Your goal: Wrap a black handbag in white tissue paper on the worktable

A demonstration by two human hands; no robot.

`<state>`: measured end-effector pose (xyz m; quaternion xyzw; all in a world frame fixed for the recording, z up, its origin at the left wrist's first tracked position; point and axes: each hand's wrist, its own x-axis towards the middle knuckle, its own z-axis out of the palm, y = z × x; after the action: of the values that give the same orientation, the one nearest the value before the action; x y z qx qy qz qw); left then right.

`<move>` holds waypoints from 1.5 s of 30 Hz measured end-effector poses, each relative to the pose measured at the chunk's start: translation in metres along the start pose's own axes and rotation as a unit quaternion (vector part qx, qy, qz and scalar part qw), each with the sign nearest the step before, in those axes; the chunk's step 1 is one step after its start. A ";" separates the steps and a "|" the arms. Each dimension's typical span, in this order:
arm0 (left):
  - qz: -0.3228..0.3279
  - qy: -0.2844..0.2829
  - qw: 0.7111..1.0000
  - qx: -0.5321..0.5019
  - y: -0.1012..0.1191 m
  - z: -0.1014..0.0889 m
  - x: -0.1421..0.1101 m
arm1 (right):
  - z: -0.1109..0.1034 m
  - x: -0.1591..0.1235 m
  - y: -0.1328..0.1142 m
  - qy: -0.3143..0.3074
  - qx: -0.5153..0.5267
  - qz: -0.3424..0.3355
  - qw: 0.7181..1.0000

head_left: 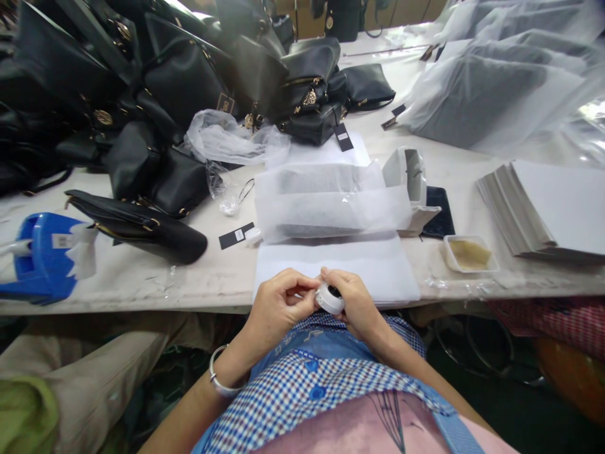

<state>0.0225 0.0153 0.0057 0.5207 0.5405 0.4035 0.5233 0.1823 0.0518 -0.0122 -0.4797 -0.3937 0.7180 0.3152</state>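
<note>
A small white roll (pixel 330 299), perhaps of stickers or tape, with a dark core and faint marks on its side, is in my right hand (pixel 352 296). The fingers of that hand wrap round it just above my lap, at the table's front edge. My left hand (pixel 287 299) is closed in a pinch against the roll's left edge; whatever lies between its fingertips is too small to make out. Beyond both hands, white paper (pixel 335 261) lies flat on the table. Behind that lies a dark item wrapped in white translucent sheet (pixel 331 202).
Black handbags (pixel 184 82) pile up at the back left. A black bag (pixel 142 227) and blue tape dispenser (pixel 45 255) stand at left. Rightward are a grey holder (pixel 407 173), a shallow plastic tub (pixel 470 254), stacked boards (pixel 553 208) and plastic-covered bags (pixel 496 88). A neighbour's leg (pixel 108 359) shows lower left.
</note>
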 end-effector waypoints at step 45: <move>-0.090 -0.030 0.995 -0.009 -0.002 0.000 -0.004 | 0.006 0.003 0.010 -0.010 -0.003 0.039 0.999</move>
<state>0.0219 0.0112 0.0039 0.4769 0.5661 0.3436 0.5780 0.1744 0.0477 -0.0212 -0.4883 -0.3804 0.7332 0.2816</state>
